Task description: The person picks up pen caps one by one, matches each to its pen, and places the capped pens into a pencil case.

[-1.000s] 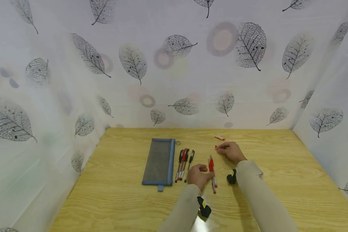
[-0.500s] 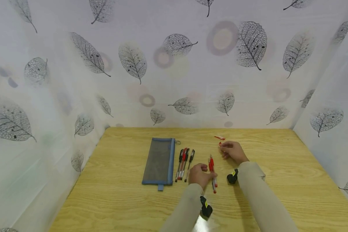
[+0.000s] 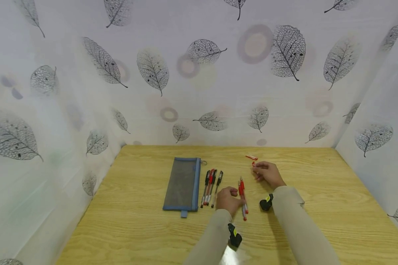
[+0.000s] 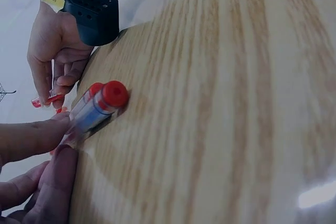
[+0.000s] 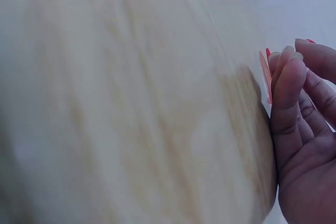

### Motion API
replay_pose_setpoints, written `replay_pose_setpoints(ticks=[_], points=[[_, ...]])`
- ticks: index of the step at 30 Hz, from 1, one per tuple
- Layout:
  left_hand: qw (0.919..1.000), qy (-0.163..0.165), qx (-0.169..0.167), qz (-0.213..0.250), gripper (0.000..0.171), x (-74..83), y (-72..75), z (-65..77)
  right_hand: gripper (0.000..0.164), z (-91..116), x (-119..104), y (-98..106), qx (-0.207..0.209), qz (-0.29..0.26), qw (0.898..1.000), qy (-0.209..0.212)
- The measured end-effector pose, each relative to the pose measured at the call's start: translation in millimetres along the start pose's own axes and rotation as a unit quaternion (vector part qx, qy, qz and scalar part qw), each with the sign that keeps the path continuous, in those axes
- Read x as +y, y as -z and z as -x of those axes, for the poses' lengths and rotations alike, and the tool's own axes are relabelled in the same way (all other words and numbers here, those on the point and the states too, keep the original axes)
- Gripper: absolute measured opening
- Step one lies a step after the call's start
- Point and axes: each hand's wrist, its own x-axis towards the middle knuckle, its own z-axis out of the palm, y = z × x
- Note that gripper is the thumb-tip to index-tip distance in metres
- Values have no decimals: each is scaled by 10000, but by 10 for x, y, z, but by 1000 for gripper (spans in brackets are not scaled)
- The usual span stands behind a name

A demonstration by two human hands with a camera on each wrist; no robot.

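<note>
Two uncapped red pens [image 3: 241,187] lie side by side on the table, tips pointing away. My left hand [image 3: 229,200] pinches their clear barrels between thumb and finger. Close up in the left wrist view, the red end plugs [image 4: 114,94] stick out past the fingers. A small red pen cap [image 3: 253,164] is between the fingertips of my right hand [image 3: 268,174], which is beyond and to the right of the pens. Just past that hand, another red pen cap [image 3: 251,157] lies on the table.
Left of my left hand lie several capped black and red pens [image 3: 210,180] in a loose row. Beside them is a flat grey mesh pouch [image 3: 181,184] with blue edging and a ring. A leaf-patterned curtain [image 3: 219,92] encloses the wooden table [image 3: 132,228].
My right hand has shifted slightly right and away with the pen cap, tilting it. The left hand's thumb moved a little right across the pens and then back.
</note>
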Motion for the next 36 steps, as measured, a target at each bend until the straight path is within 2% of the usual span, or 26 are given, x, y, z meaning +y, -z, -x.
replay_pose_setpoints(ticks=[7, 12, 21, 28, 36], points=[[9999, 136, -55, -48, 30, 31, 19, -1, 37, 11, 1, 3, 28, -77, 10000, -12], [9996, 233, -104, -102, 33, 30, -17, -14, 37, 25, -10, 4, 25, -63, 10000, 1], [9995, -125, -29, -305, 35, 11, -39, -18, 36, 32, -3, 6, 44, -101, 9999, 32], [9998, -134, -118, -133, 38, -20, -46, -35, 38, 38, 3, 13, 56, -83, 9999, 24], [9986, 177, -370, 347, 38, 36, 28, 17, 40, 59, 6, 17, 34, -91, 10000, 16]])
